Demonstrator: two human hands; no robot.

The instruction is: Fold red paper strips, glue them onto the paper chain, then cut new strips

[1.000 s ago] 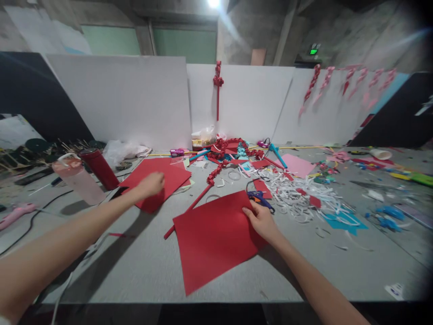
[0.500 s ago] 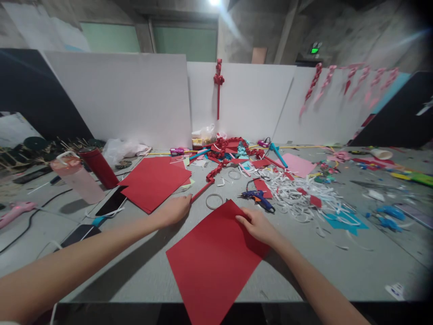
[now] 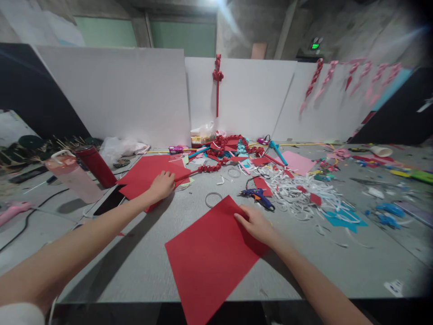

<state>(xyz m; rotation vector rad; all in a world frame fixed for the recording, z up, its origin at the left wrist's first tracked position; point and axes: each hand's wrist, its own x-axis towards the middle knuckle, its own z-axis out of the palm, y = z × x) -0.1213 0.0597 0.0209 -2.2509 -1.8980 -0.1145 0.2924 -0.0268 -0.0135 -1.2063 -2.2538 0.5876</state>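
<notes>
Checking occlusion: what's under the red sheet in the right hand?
Grey tabletop shows beside the red sheet held by the right hand; whatever lies directly beneath is covered.

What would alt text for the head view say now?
A person's right hand holds a red sheet at a grey table; the left hand grips a red rod over stacked red paper. A blue glue gun and white strips lie beyond the sheet.

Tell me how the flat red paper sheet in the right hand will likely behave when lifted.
The flat red paper sheet will probably feel light, being broad and thin. It seems fairly stiff: held near one edge by the right hand, it shows no obvious sag. It might still bend toward its near end, far from that grip.
</notes>
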